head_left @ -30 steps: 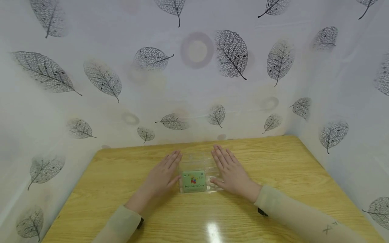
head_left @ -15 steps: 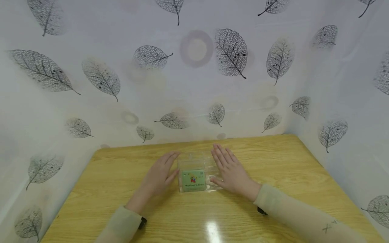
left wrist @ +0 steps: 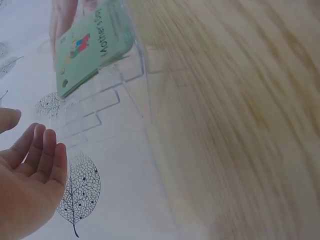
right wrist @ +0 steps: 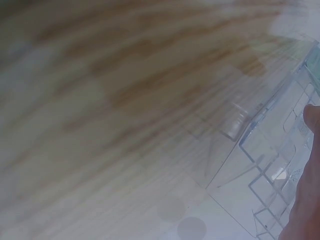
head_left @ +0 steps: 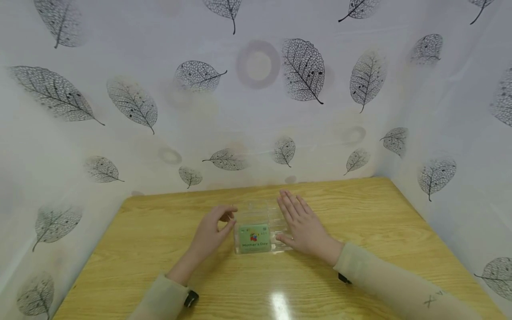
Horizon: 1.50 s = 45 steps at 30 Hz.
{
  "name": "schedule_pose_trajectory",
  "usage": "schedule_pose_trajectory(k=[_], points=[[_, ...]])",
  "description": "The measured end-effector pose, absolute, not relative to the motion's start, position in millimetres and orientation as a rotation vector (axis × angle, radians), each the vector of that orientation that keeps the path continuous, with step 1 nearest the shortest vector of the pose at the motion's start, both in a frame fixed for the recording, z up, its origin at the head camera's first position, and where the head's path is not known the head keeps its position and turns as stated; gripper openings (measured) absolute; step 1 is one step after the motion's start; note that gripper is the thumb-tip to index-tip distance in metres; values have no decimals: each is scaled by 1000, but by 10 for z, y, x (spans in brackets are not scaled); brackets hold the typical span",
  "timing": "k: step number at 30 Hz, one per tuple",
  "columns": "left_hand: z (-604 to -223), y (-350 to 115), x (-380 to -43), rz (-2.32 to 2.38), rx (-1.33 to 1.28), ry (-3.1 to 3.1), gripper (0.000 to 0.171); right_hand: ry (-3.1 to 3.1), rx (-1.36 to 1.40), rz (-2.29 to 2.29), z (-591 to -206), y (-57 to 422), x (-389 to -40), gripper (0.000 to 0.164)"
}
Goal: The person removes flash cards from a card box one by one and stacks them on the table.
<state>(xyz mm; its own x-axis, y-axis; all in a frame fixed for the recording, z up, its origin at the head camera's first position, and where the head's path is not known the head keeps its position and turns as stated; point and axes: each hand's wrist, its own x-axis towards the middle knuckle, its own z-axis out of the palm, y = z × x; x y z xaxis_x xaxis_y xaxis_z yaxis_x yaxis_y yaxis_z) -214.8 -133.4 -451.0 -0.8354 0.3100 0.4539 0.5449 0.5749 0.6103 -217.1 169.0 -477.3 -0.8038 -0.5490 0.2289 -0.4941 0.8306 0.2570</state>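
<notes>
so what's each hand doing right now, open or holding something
Left hand: open, holding nothing.
Right hand: open, at the clear plastic card holder.

We are reading "Mother's Day" on the green card [head_left: 254, 239] at six o'clock and "X" on the right sleeve [head_left: 400, 282] at four.

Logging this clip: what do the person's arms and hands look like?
The left hand and right hand are bare. The left sleeve and right sleeve are pale beige-green, ending near the wrists. A black object shows below each sleeve end; the right sleeve bears dark X-like markings.
</notes>
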Motion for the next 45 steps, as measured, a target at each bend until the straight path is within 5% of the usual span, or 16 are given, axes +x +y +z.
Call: schedule_pose_trajectory(k=[13,45], points=[[-4512,-1311,-2126,-1509,-554,-2587,18,-2710,797,-251,-4777,1699,-2165,108],[-4610,-1211,-2104,-1460,-446,-2627,7,-2713,793,-289,-4763,1699,-2160,108]])
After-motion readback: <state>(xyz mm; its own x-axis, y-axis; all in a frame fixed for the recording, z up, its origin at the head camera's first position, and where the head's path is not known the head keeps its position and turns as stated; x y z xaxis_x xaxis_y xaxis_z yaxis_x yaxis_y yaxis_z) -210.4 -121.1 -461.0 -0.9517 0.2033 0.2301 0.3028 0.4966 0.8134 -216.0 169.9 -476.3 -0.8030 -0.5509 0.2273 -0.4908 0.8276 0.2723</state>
